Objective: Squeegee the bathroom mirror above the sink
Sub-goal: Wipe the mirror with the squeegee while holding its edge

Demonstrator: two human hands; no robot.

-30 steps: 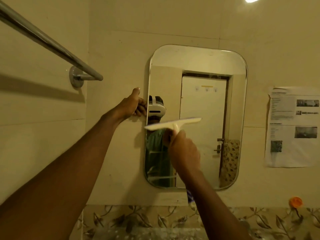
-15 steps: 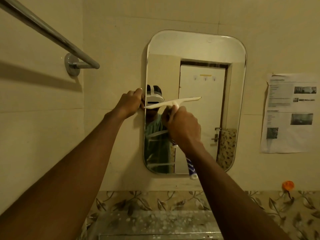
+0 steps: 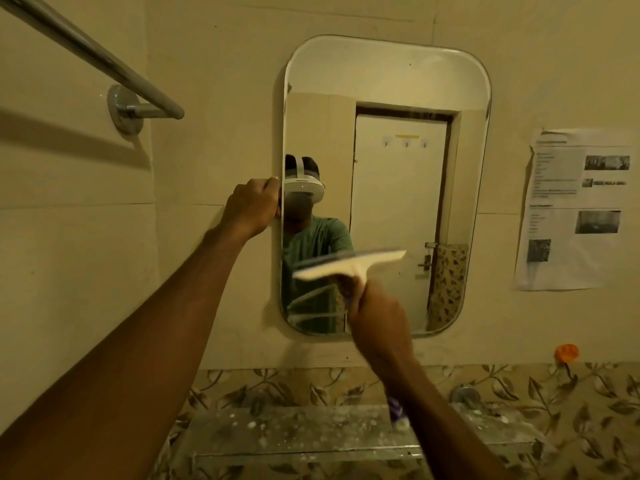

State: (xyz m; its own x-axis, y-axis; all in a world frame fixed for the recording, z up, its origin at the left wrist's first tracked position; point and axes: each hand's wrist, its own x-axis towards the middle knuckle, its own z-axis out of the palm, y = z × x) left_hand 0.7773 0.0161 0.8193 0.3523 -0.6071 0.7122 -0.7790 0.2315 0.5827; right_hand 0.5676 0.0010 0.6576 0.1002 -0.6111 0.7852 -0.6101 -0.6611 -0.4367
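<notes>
Two hands: left hand [image 3: 254, 206] clamps mirror [image 3: 386, 98] edge to steady it, right hand [image 3: 375, 315] grips squeegee [image 3: 349, 265] handle, blade approx. level w/ glass for wiping.

One head-worn wide-angle camera faces the wall straight on, close to the mirror [image 3: 388, 140], looking over both outstretched arms.

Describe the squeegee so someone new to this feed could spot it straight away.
Find the tall rounded mirror on the beige wall. Across its lower half lies a pale cream squeegee, its blade roughly level and tilted up to the right, gripped from below by the right hand. It is the only T-shaped tool here; the left hand just grips the mirror's left edge.
</notes>
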